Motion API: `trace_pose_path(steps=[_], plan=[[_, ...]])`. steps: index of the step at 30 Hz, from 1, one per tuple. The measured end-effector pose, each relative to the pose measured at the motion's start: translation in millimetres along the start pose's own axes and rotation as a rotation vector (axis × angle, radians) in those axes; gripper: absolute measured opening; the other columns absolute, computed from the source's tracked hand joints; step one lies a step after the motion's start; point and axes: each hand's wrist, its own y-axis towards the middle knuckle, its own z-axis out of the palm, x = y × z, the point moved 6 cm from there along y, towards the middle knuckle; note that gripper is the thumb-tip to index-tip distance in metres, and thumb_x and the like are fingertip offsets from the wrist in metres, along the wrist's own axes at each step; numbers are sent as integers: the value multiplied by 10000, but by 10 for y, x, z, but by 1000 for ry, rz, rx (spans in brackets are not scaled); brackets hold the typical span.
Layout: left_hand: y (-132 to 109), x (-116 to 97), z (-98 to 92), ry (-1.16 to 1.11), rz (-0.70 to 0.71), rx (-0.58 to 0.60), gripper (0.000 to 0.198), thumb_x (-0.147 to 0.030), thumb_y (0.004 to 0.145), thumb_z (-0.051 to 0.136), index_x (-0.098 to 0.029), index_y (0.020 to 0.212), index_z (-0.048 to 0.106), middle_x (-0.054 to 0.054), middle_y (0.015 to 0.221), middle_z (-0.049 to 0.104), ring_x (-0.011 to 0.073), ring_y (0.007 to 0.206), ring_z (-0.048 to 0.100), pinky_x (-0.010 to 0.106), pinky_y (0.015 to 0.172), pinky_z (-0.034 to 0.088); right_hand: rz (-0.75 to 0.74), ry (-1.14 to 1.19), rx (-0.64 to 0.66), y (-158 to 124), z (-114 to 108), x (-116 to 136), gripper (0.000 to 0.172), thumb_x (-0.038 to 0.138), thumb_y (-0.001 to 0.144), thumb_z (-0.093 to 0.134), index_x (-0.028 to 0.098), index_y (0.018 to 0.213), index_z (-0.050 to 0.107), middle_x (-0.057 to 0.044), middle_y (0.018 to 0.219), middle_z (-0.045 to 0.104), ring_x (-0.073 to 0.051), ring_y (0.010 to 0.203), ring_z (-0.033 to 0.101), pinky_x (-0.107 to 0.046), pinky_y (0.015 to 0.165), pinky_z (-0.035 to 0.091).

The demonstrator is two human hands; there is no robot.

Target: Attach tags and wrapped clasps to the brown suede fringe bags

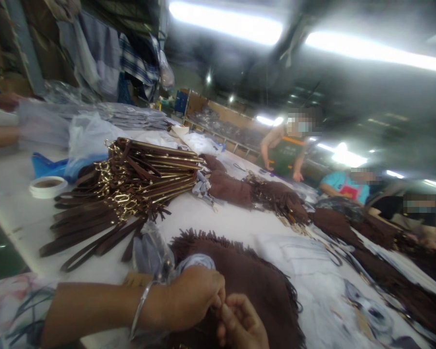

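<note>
My left hand (192,291), with a silver bangle at the wrist, reaches in from the left. Its fingers are pinched together over a dark brown fringed bag (250,266) lying on the white table. Fingertip to fingertip with it, my right hand (245,325) is also closed in a pinch. Whatever sits between the fingertips is too small to make out. Just behind my left hand is a clear plastic wrapper (152,254) with grey material inside. Farther back lies a heap of brown straps (156,169) with gold chains and clasps.
White tape rolls (48,188) and a blue plastic piece (47,165) lie left. Brown bags (236,191) run along the table (7,194). White packaging (301,254) lies right. One person (287,150) stands across the table, others sit at right; another person's arm (0,136) reaches in at left.
</note>
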Motion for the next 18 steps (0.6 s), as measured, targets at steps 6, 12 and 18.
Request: trace_pose_path(steps=[6, 12, 18], plan=[[-23, -30, 67, 108, 141, 55, 134, -103, 789, 602, -178, 892, 644, 12, 876, 710, 170, 764, 623, 249, 656, 414, 137, 105, 225, 62, 21, -1, 473, 453, 617, 904, 155, 728, 553, -5, 640, 675, -28, 390, 511, -125, 408, 323], [-41, 5, 100, 94, 144, 74, 148, -88, 800, 573, -177, 906, 626, 1, 861, 686, 160, 741, 598, 244, 663, 427, 216, 106, 283, 81, 62, -6, 451, 397, 633, 894, 169, 782, 535, -12, 660, 684, -42, 393, 526, -128, 407, 316], [-6, 5, -50, -67, 79, 44, 133, -93, 832, 540, -179, 842, 640, -1, 792, 667, 160, 761, 611, 245, 688, 449, 136, 53, 219, 80, 102, -11, 436, 430, 685, 853, 175, 805, 520, -1, 661, 677, -45, 391, 509, -136, 395, 331]])
